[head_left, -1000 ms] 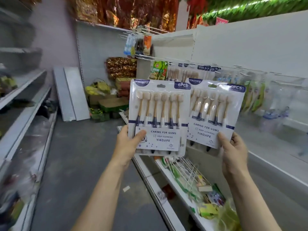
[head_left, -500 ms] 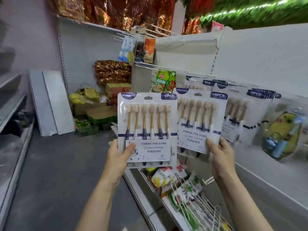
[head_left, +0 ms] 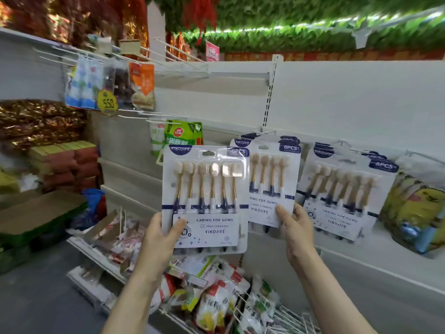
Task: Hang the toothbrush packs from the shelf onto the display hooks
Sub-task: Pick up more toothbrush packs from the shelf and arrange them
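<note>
My left hand (head_left: pixel 160 239) grips a white toothbrush pack (head_left: pixel 204 201) by its lower left corner, thumb on the front; it holds six gold-handled brushes. My right hand (head_left: pixel 297 231) pinches a second toothbrush pack (head_left: pixel 273 182) at its bottom edge, up against a hook (head_left: pixel 267 131) where several like packs hang behind it. Further right, another stack of hung toothbrush packs (head_left: pixel 342 191) fills the neighbouring hook. The left pack overlaps the right pack's left side.
A white back panel (head_left: pixel 349 100) carries the hooks. Green sachets (head_left: pixel 183 136) hang left of the packs; bags with a yellow price tag (head_left: pixel 107 102) hang higher. Yellow pouches (head_left: pixel 414 210) hang at far right. A low shelf (head_left: pixel 96 255) holds loose snack packets and wire hooks.
I have stepped closer and turned right toward the panel. Both packs rose, and the right one moved onto the stack of hung packs.
</note>
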